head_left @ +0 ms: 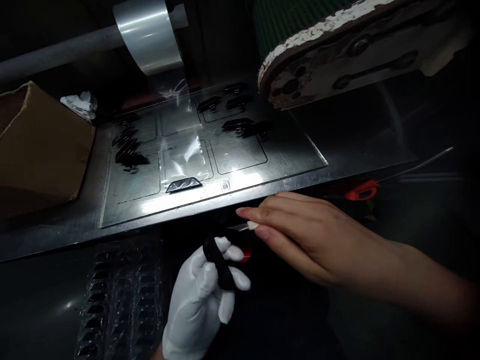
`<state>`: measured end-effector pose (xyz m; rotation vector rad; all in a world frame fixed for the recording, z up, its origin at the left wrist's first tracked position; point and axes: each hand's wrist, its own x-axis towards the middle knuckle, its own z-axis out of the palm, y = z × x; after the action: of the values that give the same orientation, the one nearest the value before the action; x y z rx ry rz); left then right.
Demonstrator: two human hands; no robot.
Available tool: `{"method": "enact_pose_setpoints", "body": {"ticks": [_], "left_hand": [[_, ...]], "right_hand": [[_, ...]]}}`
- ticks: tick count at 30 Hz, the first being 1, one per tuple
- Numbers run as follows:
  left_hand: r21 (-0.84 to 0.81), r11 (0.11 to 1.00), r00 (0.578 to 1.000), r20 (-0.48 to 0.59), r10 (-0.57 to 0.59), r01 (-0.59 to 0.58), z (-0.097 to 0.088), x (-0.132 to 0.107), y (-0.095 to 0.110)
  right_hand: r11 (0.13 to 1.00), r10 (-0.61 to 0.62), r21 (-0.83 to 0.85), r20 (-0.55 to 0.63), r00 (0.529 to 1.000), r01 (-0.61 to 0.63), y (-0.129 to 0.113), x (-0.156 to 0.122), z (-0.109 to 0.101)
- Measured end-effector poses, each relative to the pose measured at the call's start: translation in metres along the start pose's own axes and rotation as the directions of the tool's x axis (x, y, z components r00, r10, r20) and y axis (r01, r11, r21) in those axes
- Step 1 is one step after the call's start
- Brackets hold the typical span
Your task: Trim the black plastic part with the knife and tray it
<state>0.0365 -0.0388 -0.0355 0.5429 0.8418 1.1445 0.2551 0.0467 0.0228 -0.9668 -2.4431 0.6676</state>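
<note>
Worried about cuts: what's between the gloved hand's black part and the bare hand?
In the head view, a small blade, pinched by the right hand, juts toward the black part; otherwise dark gap.

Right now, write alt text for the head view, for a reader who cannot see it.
A white-gloved left hand grips a small black part while the bare right hand pinches a small blade beside it. Behind them, a metal plate carries more black parts below a roll of clear film.

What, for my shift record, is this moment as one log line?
left hand: gloved, holds black part | right hand: bare, holds small blade | metal plate: beyond both
</note>
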Motion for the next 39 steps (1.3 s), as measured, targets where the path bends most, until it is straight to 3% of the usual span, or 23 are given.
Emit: {"method": "enact_pose_setpoints", "body": {"ticks": [7,12,18,23,26,29,34,39], "left_hand": [[0.053,0.996,0.996,0.050,-0.071,0.068,0.004,-0.003,0.003],[0.115,0.989,0.996,0.011,-0.091,0.090,0.004,-0.003,0.006],[0.251,0.957,0.989,-0.041,-0.141,0.147,0.004,-0.002,0.011],[0.246,0.951,0.982,-0.024,-0.189,0.189,0.002,-0.001,0.015],[0.195,0.966,0.985,-0.004,-0.174,0.171,-0.002,-0.001,0.014],[0.144,0.982,0.992,-0.029,-0.123,0.125,-0.005,-0.001,0.013],[0.155,0.983,0.995,-0.037,-0.095,0.100,-0.008,-0.003,0.011],[0.208,0.976,0.997,-0.059,-0.053,0.064,-0.009,-0.005,0.011]], "right_hand": [[0.988,-0.052,-0.136,0.137,0.989,0.071,-0.007,0.010,-0.002],[0.976,-0.036,-0.206,0.179,0.983,0.073,-0.008,0.011,-0.002],[0.951,-0.011,-0.302,0.150,0.989,0.057,-0.007,0.011,0.003],[0.927,-0.039,-0.365,0.137,0.990,0.087,-0.005,0.009,0.006],[0.945,-0.077,-0.312,0.086,0.993,0.100,-0.006,0.006,0.006],[0.986,-0.010,-0.169,0.046,0.999,0.017,-0.010,0.005,0.004],[0.993,0.080,-0.101,0.194,0.978,-0.061,-0.020,0.009,0.008],[0.986,0.078,-0.163,0.241,0.967,-0.039,-0.022,0.012,0.016]]}}
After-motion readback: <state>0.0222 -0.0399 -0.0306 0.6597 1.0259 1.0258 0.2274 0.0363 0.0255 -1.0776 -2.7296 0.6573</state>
